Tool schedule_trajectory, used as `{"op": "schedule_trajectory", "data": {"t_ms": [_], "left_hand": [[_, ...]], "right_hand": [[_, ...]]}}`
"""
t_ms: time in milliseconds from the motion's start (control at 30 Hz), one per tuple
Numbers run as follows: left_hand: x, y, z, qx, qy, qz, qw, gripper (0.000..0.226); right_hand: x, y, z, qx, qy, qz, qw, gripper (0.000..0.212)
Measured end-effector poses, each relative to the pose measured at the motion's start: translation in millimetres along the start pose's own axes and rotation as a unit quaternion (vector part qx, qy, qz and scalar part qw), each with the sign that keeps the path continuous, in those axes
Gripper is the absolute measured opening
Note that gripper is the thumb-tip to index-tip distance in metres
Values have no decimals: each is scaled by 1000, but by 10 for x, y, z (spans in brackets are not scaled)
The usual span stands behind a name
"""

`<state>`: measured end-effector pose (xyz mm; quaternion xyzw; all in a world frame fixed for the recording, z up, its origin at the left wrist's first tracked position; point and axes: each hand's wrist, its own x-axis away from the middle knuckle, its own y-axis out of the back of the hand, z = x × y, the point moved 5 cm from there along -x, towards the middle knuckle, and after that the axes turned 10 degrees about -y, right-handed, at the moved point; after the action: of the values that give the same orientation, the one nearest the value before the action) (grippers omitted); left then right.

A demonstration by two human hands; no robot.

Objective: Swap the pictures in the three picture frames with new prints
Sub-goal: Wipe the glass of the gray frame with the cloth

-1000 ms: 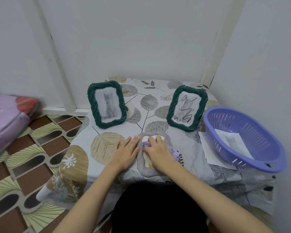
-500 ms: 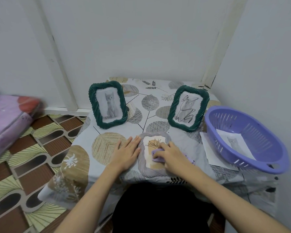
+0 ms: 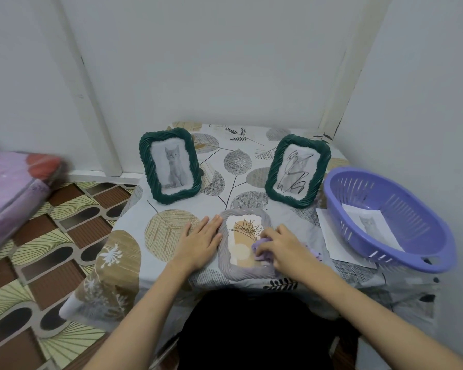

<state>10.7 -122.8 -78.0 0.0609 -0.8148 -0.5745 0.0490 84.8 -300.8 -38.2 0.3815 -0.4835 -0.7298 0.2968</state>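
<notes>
In front of the two upright green frames (image 3: 170, 164), a grey frame (image 3: 245, 245) lies flat; left hand (image 3: 198, 243) flat, fingers spread, right hand (image 3: 285, 248) fingers gripping a purple cloth (image 3: 261, 249). Scribbled picture apparently unreplaced; prints wait in the basket (image 3: 385, 220).

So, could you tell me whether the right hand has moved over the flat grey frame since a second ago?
Yes. The right hand with the purple cloth slid from the top of the grey frame toward its lower right corner.

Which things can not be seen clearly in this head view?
- Grey frame: its right edge is under the right hand.
- Purple cloth: mostly covered by that hand.
- Print in the purple basket: too small and faint.
- Pink bundle, far left: blurred and cut by the picture edge.
</notes>
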Motion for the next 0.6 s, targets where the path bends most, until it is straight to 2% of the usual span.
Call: {"op": "schedule_trajectory", "data": {"t_ms": [100,200,267,333,433,500,533,600], "left_hand": [[2,-3,-4,-1,0,0,1000,48],[4,0,-2,-1,-1,-1,1000,49],[0,-3,-1,-1,-1,1,1000,49],[-2,-7,-1,-1,-2,1,1000,49],[0,-9,2,-1,-5,-1,1000,49],[-2,-8,3,-1,-5,-1,1000,49],[0,-7,3,-2,-5,-1,1000,49],[0,-5,7,-1,-5,-2,1000,49]], "right_hand": [[-8,-110,54,1,-13,-4,1000,20],[167,-89,70,-27,13,-15,999,11],[253,25,7,-20,21,-28,999,21],[236,99,-134,-3,14,-32,999,14],[112,106,-354,32,-64,-40,997,25],[77,118,-385,33,-104,-73,991,30],[84,109,-353,27,-104,-79,991,26],[156,69,-239,10,-49,-75,996,16]]}}
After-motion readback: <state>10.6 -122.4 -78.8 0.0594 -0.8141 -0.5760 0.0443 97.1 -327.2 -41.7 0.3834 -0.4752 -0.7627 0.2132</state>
